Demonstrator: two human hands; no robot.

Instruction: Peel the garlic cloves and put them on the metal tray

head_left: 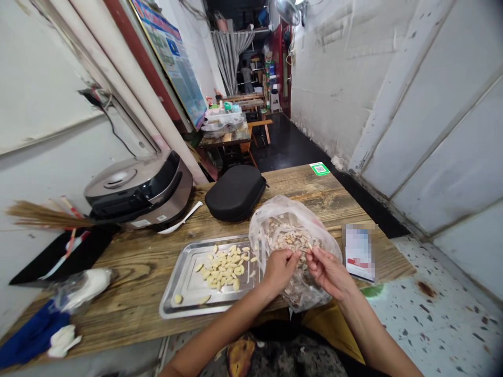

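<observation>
My left hand (280, 268) and my right hand (329, 271) meet over a clear plastic bag (271, 222) filled with garlic skins and unpeeled cloves. Both pinch one small garlic clove (304, 255) between the fingertips, above the bag's open mouth. To the left of my left hand lies a metal tray (184, 285) holding several peeled garlic cloves (225, 267), heaped near its far right side. The bag hangs partly over the table's near edge.
On the wooden table (133, 272) stand a rice cooker (137, 191) with a white spoon (181, 221), a black zip case (234, 191), a card (358, 251) and a green sticker (319, 168). A broom (39, 215) and cloths (58, 309) lie at the left. White wall at the right.
</observation>
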